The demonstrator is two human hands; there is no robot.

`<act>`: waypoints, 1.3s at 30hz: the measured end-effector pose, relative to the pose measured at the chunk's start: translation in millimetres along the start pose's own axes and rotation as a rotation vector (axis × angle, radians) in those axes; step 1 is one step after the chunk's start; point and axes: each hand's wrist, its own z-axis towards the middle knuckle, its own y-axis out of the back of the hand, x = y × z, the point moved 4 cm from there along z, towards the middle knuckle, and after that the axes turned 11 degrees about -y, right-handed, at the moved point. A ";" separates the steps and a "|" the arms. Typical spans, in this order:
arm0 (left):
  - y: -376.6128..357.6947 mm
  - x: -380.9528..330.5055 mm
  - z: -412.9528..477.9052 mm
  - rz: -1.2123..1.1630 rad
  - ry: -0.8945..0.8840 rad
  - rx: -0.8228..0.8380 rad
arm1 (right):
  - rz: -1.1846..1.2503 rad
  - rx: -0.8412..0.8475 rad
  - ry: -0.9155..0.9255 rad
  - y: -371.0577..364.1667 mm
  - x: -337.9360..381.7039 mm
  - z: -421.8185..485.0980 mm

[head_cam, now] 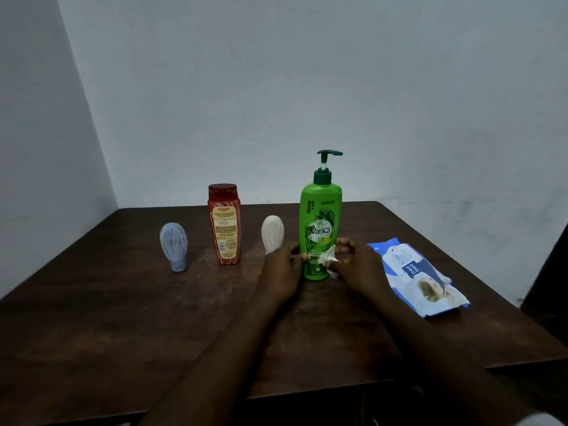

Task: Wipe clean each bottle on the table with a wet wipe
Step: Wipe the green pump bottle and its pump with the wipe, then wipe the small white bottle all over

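A dark wooden desk [123,318] fills the lower half of the frame, set against pale walls. Both forearms reach up from the bottom edge toward the middle.

The green pump bottle [320,216] stands upright at the centre of the frame, tallest thing on the desk. The left hand [281,272] grips its lower body from the left, fingers curled round it. The right hand [358,269] is on the bottle's right side, its fingers [344,245] wrapped behind the bottle while it pinches a crumpled white wipe [329,259] against the lower label.

The blue and white wipe pack [415,275] lies flat at centre right, near the right hand.

The red bottle [224,224] stands upright left of centre, apart from the hands. A white bottle [272,233] stands between the red and green ones, its base hidden behind the left hand. A pale blue bottle [174,245] stands on its cap, furthest left.
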 end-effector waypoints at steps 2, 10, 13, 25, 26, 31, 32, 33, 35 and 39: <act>-5.8 6.0 9.0 0.031 0.022 0.002 | 0.012 -0.016 -0.012 -3.6 -0.3 10.5; -21.4 22.4 32.8 0.085 0.095 -0.021 | -0.030 -0.093 -0.001 -12.9 1.0 35.3; -25.2 24.0 36.6 0.075 0.097 -0.052 | -0.014 -0.112 0.017 -15.2 0.1 39.6; -28.4 24.7 42.1 0.115 0.089 -0.072 | 0.033 -0.172 0.062 -20.2 -7.3 40.3; -28.5 24.6 42.6 0.117 0.090 -0.070 | 0.026 -0.176 0.071 -20.2 -8.0 40.0; -28.5 21.3 39.3 0.118 0.079 -0.065 | 0.032 -0.191 0.095 -20.3 -9.9 37.6; -28.6 19.1 37.3 0.118 0.075 -0.072 | 0.041 -0.211 0.096 -19.2 -9.5 36.2; -28.1 16.4 34.6 0.118 0.074 -0.081 | 0.054 -0.239 0.099 -17.5 -8.8 34.7; -23.6 10.5 27.8 0.115 0.095 -0.121 | 0.080 -0.298 0.123 -13.2 -7.0 32.2; 5.2 5.4 12.7 0.113 0.083 -0.296 | 0.077 -0.315 0.244 -9.7 0.1 24.8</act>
